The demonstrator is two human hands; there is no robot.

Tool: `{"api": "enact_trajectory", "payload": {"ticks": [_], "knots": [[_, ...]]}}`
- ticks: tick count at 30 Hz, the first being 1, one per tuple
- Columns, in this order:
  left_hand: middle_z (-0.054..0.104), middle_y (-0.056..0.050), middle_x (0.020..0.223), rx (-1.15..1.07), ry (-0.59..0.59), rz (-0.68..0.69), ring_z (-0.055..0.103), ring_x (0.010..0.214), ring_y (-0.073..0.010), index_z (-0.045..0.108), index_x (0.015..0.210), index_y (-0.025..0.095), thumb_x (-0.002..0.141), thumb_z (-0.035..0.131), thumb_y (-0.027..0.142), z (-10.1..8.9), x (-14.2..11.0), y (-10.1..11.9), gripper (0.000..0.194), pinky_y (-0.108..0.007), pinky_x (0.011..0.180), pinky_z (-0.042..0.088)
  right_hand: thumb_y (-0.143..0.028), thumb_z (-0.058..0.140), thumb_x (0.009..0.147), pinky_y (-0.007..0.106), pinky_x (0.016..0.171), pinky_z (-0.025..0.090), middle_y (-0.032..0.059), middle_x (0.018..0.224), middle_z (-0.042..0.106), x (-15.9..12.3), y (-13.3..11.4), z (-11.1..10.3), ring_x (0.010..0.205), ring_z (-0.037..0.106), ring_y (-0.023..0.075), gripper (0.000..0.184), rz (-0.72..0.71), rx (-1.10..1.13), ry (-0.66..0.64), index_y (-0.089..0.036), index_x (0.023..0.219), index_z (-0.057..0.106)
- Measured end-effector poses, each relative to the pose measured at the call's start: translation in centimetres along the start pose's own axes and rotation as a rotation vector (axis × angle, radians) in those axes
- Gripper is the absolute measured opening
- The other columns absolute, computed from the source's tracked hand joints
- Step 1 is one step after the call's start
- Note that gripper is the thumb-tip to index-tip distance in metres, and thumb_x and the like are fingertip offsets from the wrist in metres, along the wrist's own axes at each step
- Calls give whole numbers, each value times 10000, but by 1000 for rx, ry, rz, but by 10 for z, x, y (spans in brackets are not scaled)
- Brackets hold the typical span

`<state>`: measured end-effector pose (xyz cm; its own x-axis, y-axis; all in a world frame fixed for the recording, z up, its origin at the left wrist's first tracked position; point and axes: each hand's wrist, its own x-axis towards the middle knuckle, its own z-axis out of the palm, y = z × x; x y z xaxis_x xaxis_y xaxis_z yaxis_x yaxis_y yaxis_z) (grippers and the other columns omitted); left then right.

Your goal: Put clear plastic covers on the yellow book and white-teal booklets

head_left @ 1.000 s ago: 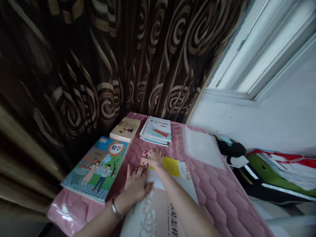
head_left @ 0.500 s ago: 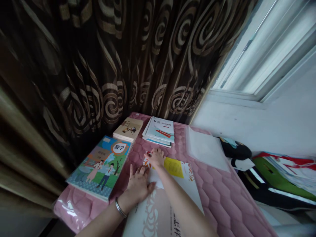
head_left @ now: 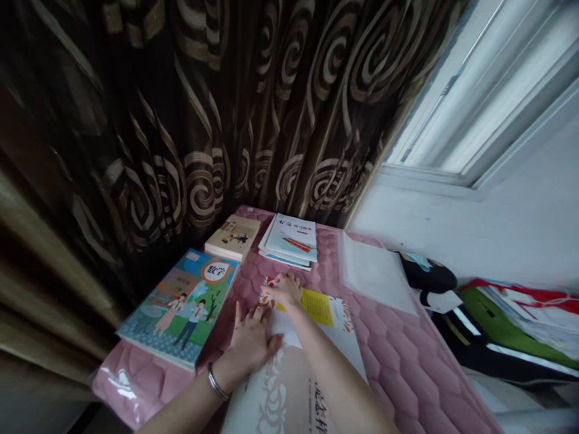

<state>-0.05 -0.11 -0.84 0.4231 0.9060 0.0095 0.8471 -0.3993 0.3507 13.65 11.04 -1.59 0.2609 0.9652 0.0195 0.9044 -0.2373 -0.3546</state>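
book [head_left: 289, 380] toward the table's [head_left: 398, 367] near edge
left hand [head_left: 252, 340] spread on it, gripping nothing; right hand [head_left: 286, 290] half-curled, grip unclear; likely light, bendy, slick: take both sides.

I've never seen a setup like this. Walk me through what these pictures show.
There is no machine here: these are a person's bare hands, seen by one camera worn on the head, looking forward and down. The left hand, fingers spread, rests at the edge of a large pale printed cover. The right hand lies at its patterned far end; whether it grips anything is unclear. On the pink quilted surface also lie a blue-and-green book, tan books, white booklets and a translucent sheet.
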Motion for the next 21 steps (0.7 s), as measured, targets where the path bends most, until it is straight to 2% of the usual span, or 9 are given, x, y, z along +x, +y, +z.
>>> {"api": "enact_trajectory", "payload": {"ticks": [2,7,10,13,16,18,21], "knots": [[467,-127,1477,-15,11,3,387,1380,-320,444,1449,197,924,337,569,0,-1,0,651,-643,1170,-46,-629,626,772,440,890,433,136,1210,625,9,-3,3,1148,529,333,467,28,-24,6,-211,963,711],[470,-140,1474,-21,6,-1,411,1361,-333,471,1432,184,926,350,553,-3,-3,2,638,-635,1174,-50,-569,515,886,483,894,426,226,1240,586,16,-12,12,1162,515,371,522,50,-65,39,-125,1100,685],[475,-146,1466,-6,-3,-6,404,1367,-336,469,1434,178,927,349,554,-6,-3,4,643,-633,1176,-39,-490,480,927,460,909,424,214,1281,558,7,-13,13,1180,501,351,458,1,-74,51,-139,1166,651],[485,-138,1457,36,-13,-6,419,1357,-330,462,1439,198,931,335,563,-6,-2,5,638,-624,1181,-17,-379,480,941,393,952,420,147,1319,556,-12,-4,10,1193,509,292,365,-96,-66,23,-198,1223,624],[496,-124,1451,73,0,3,444,1340,-321,475,1429,229,935,339,559,-5,-2,4,610,-616,1183,-13,-323,522,924,320,1063,358,73,1431,502,-34,23,6,1293,465,223,411,-259,-37,-66,-251,1327,567],[500,-118,1451,89,18,8,465,1321,-318,487,1420,240,936,348,554,-4,-2,4,593,-610,1184,-18,-312,508,929,312,1139,283,74,1518,417,-47,52,1,1393,368,207,477,-360,-9,-139,-212,1395,513],[504,-128,1450,112,28,21,503,1279,-327,493,1417,227,936,358,542,-8,-1,5,591,-608,1181,-29,-324,422,959,325,1178,242,94,1545,380,-63,108,-12,1435,314,198,491,-357,9,-188,-140,1408,500]]}}
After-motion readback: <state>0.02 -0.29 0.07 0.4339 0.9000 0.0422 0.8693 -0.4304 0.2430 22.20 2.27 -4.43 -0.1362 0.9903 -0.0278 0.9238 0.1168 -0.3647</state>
